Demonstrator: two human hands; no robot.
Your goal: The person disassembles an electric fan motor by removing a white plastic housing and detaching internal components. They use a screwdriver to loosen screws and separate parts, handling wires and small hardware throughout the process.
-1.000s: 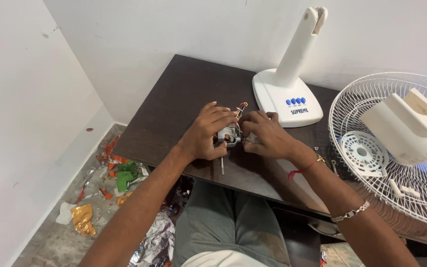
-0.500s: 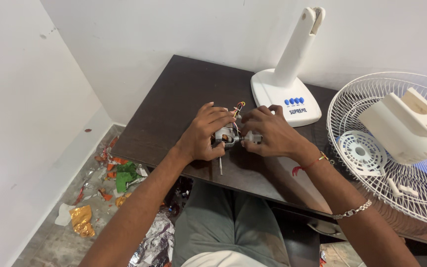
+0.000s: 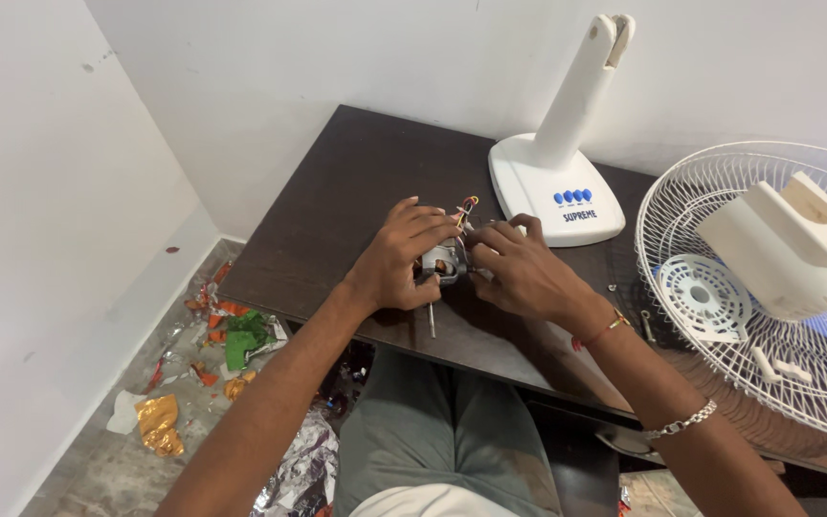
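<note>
Metal motor mostly hidden under both hands.

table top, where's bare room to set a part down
Free: the dark table behind the left hand, left of the white fan stand. Crowded: the fan motor between both hands, the right hand, and the wire fan guard.

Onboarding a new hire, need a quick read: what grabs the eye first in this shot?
Both hands, left hand and right hand, close around a small grey fan motor with coloured wires at the centre of the dark table. Behind stands a white fan stand; at right lies a white wire fan guard holding a white motor housing.
</note>
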